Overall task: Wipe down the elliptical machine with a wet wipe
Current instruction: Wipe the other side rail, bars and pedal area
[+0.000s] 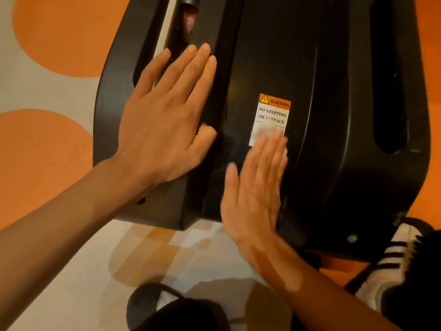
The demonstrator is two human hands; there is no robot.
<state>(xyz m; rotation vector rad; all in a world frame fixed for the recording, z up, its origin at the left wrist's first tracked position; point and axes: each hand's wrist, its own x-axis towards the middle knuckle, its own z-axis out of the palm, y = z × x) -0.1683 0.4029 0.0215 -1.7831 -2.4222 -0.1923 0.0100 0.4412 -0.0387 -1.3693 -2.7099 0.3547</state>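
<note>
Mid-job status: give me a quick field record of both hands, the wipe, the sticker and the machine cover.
left hand: flat, fingers straight, pressing on the left side of the black plastic elliptical cover
right hand: flat, fingers straight, pressing the white wet wipe onto the cover; blurred
wipe position: mostly hidden under the right fingers, overlapping the lower part of the orange-and-white warning sticker
sticker text: "NO STEPPING ON SURFACE", partly smeared by blur
floor: grey with orange circles

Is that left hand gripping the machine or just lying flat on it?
Flat: the left hand rests with straight fingers on the elliptical machine, curled round no edge.
</note>
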